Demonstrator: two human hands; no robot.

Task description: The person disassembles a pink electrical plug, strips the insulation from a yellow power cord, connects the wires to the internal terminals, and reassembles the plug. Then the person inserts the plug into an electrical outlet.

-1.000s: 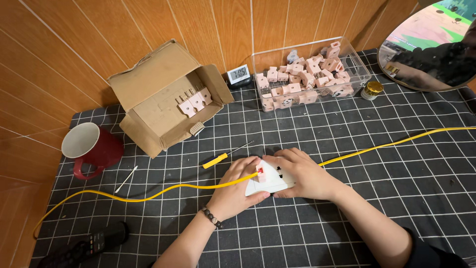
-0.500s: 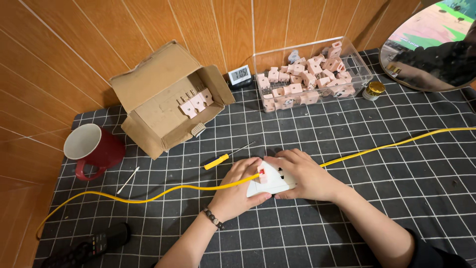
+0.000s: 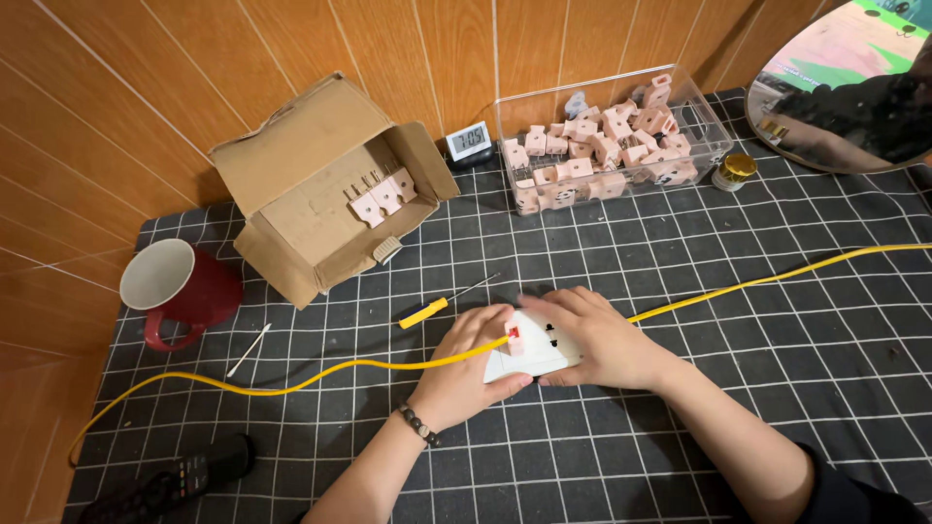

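A white power strip (image 3: 532,357) with a red switch lies on the black gridded mat (image 3: 777,388). My left hand (image 3: 464,374) grips its left end, thumb under the front edge. My right hand (image 3: 592,335) presses down on its top and right side, covering most of it. A yellow cable (image 3: 320,376) runs from the mat's left edge to the strip and goes on to the right edge. A yellow-handled screwdriver (image 3: 437,307) lies just behind my left hand.
An open cardboard box (image 3: 311,194) with pink plugs stands at the back left. A clear bin (image 3: 607,136) holds several pink plugs. A red mug (image 3: 175,288), a cotton swab (image 3: 249,349), a small digital clock (image 3: 469,142), a gold-lidded jar (image 3: 733,171), a round mirror (image 3: 854,78) and a remote (image 3: 180,477) surround.
Both hands stay on the power strip with only slight finger shifts. Nothing else has moved.
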